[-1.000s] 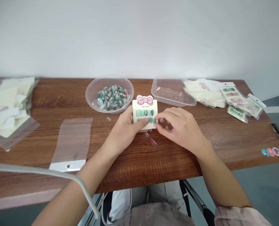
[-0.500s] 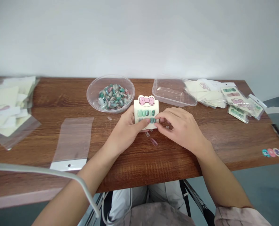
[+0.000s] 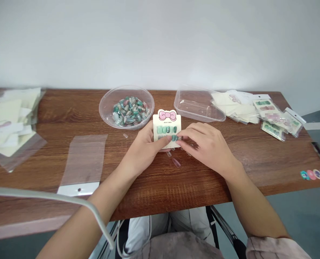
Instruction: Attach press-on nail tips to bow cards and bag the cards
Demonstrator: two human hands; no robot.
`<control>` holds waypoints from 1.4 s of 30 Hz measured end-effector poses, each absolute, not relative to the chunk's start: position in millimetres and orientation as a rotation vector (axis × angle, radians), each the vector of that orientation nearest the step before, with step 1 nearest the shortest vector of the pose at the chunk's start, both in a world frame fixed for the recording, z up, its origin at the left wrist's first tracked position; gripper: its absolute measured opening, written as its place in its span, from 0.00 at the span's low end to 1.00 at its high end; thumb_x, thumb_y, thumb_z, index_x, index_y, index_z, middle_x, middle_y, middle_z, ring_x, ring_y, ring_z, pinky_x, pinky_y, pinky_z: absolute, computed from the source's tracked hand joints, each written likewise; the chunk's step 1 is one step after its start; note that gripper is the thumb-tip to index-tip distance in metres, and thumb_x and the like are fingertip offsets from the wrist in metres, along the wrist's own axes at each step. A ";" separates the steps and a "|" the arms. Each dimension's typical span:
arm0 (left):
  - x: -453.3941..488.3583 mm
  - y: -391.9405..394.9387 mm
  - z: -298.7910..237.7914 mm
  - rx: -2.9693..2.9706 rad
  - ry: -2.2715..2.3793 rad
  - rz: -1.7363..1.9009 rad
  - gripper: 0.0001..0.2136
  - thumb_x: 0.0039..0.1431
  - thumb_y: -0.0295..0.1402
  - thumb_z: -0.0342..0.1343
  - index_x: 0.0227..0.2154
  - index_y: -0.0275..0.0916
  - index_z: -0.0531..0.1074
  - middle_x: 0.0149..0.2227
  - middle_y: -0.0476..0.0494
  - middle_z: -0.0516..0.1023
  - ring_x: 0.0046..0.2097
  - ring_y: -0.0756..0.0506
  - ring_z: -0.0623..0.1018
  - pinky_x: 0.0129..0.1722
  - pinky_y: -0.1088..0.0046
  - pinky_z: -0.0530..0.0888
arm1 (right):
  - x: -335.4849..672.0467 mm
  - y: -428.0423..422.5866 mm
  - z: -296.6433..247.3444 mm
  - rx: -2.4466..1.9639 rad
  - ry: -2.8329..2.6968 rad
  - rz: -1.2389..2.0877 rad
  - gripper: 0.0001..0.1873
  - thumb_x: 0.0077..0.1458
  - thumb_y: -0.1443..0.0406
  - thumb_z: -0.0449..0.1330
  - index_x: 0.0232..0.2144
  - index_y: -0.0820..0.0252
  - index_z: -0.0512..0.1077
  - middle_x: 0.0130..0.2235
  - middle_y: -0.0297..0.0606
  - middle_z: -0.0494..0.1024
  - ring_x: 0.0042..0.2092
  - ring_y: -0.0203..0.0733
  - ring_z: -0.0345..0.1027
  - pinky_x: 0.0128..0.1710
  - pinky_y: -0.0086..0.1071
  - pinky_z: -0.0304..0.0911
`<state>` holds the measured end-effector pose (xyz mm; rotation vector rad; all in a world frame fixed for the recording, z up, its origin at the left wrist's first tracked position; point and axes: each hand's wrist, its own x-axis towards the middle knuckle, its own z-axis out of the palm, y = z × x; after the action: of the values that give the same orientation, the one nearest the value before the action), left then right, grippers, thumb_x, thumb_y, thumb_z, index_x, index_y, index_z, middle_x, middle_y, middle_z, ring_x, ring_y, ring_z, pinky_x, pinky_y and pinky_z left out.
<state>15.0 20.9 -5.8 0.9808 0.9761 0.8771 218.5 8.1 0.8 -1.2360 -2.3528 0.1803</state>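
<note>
At twelve o'clock on the wooden table (image 3: 54,115), a bow-topped card (image 3: 167,124) of green press-on nails (image 3: 165,130), gripped at its lower left by the left hand (image 3: 144,149); right hand (image 3: 205,147) pinching a lower-row nail (image 3: 174,138); clear plastic bowl (image 3: 126,108) of loose nails at eleven o'clock.

Wood table (image 3: 68,115): plastic bowl (image 3: 106,106), tray (image 3: 200,112), loose press-on nails (image 3: 176,163).

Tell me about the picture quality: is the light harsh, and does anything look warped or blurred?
Head view: soft, even light; mild glare on the clear plastic tray; the wooden table bows toward the edges; the bow-topped card looks sharp; a packaged nail card has a blurred patch.
</note>
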 end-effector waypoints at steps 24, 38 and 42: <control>13.9 19.7 0.1 0.977 0.894 0.900 0.26 0.56 0.36 0.71 0.56 0.37 0.71 0.52 0.41 0.83 0.51 0.40 0.82 0.48 0.67 0.77 | 219.3 8.6 3.3 -1.300 -1.598 1.300 0.28 0.60 0.56 0.68 0.58 0.52 0.64 0.39 0.34 0.78 0.35 0.39 0.72 0.31 0.33 0.69; 14.1 17.0 1.4 0.822 0.911 0.827 0.21 0.64 0.40 0.62 0.57 0.39 0.75 0.52 0.38 0.83 0.48 0.39 0.83 0.34 0.71 0.82 | 215.0 13.3 -6.6 -1.185 -1.412 1.548 0.17 0.55 0.55 0.72 0.42 0.58 0.77 0.35 0.34 0.81 0.29 0.34 0.69 0.24 0.26 0.66; 13.6 17.9 -0.8 0.762 0.936 0.818 0.19 0.67 0.38 0.59 0.58 0.40 0.74 0.53 0.37 0.82 0.50 0.38 0.83 0.35 0.69 0.83 | 214.3 14.2 -7.3 -1.172 -1.411 1.533 0.16 0.55 0.55 0.73 0.41 0.58 0.78 0.33 0.33 0.80 0.29 0.33 0.69 0.25 0.26 0.64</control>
<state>13.6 17.9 -0.8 0.7623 0.9362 0.8183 214.3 14.2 -7.3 -1.1718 -1.4108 1.5332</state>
